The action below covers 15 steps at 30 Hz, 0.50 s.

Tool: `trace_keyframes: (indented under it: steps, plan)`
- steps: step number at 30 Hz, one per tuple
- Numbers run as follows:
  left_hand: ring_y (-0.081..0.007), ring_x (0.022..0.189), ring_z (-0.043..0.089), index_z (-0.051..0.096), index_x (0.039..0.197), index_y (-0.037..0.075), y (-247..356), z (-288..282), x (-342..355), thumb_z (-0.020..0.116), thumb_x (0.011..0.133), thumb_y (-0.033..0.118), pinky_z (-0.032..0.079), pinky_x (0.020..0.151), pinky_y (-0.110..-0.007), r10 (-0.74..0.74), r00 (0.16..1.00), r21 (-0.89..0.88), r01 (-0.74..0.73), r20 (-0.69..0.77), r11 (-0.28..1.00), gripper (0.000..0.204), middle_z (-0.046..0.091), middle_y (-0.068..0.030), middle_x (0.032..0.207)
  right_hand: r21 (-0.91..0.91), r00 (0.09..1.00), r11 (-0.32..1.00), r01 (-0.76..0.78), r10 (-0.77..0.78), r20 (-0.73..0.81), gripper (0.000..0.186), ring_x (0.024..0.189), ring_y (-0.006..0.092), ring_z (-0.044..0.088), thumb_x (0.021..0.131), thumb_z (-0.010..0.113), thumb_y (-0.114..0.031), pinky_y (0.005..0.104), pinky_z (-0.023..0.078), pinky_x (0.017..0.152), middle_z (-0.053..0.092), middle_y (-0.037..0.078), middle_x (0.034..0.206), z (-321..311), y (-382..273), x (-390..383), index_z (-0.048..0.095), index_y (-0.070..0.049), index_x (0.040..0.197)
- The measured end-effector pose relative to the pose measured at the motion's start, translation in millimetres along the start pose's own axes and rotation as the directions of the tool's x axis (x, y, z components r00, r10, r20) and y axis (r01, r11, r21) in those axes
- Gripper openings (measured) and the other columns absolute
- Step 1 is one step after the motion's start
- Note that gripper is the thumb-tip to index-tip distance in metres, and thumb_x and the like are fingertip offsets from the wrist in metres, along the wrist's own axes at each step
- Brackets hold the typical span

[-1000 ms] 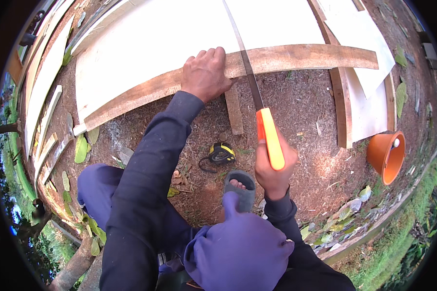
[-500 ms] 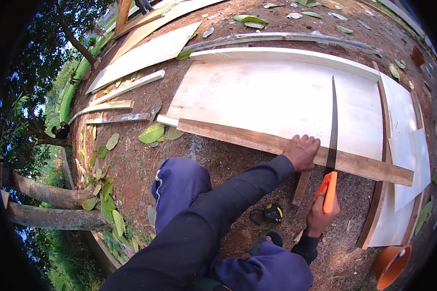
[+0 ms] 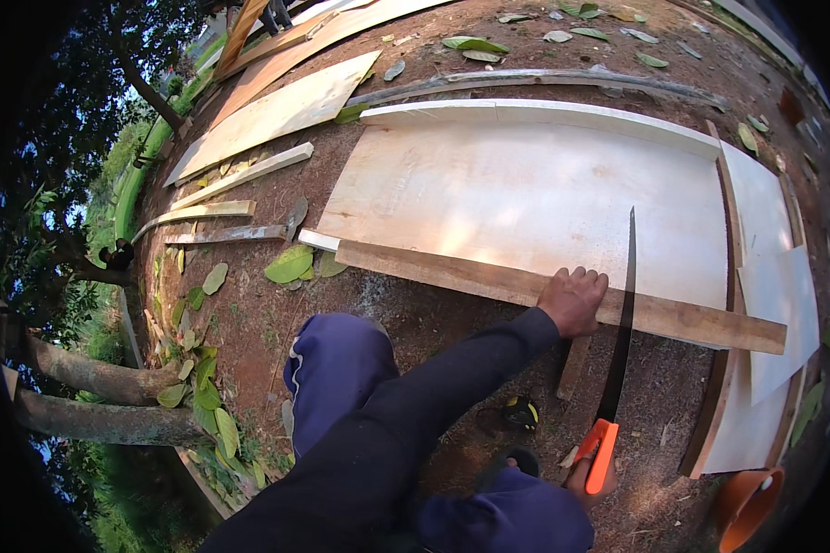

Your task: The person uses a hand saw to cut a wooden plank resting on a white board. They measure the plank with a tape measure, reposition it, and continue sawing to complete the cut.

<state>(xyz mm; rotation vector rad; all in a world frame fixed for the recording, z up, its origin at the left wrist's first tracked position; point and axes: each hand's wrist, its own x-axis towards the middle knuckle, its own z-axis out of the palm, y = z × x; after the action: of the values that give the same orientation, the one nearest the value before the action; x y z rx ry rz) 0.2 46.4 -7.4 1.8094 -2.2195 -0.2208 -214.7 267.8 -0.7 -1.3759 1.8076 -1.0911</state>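
My left hand (image 3: 572, 302) is closed over a long wooden plank (image 3: 452, 274) that lies along the near edge of a pale plywood panel (image 3: 516, 189). To the right of it, a hand saw (image 3: 621, 346) crosses the plank, its dark blade reaching over the panel and its orange handle close to me. Wrapped round that handle is my right hand (image 3: 581, 479), low in the view and partly hidden by the handle and my knee. The plank's right end sticks out past the panel. Whether the teeth have cut into the wood is too small to tell.
A tape measure (image 3: 521, 412) lies on the soil near my foot. An orange-brown pot (image 3: 747, 507) lies tilted at lower right. Loose wood strips (image 3: 244, 175) and another plywood sheet (image 3: 277, 120) are at left. Tree trunks (image 3: 111, 419) stand at far left; leaves are scattered about.
My right hand has drawn the saw back toward me, so less of its blade reaches over the panel. My left hand keeps its place on the plank.
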Motion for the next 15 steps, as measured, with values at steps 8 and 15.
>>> trace_keyframes:
  steps: [8, 15]
  plan:
    - [-0.0289, 0.099, 0.068, 0.060, 0.102, 0.004, -1.2, -7.7, -4.4, 0.076, 0.072, 0.022, 0.054, 0.082, -0.043, -0.014, 1.000, -0.022, 0.014, 0.008, 1.000, 0.039, 0.068, -0.0119, 0.099, 0.155, 0.980, 0.971, 0.180, -0.191, 0.062, 0.016, 0.057, 0.0167, 0.055, 0.090, 0.058, -0.002, 0.0346, 0.044, 0.054, 0.059, 0.010, 0.068, 49.4, -49.6, 79.2, 0.067, 0.006, 0.101]
    - [-0.0309, 0.096, 0.068, 0.059, 0.097, 0.006, -4.2, -6.1, -5.1, 0.078, 0.069, 0.021, 0.053, 0.080, -0.045, 0.010, 1.000, -0.014, -0.010, -0.022, 1.000, 0.037, 0.067, -0.0122, 0.095, -0.004, 0.991, 0.994, 0.113, -0.112, 0.066, 0.037, 0.065, 0.0205, 0.068, 0.089, 0.055, 0.000, 0.0349, 0.052, 0.059, 0.070, 0.015, 0.078, -2.5, -13.0, -0.9, 0.072, 0.007, 0.121]
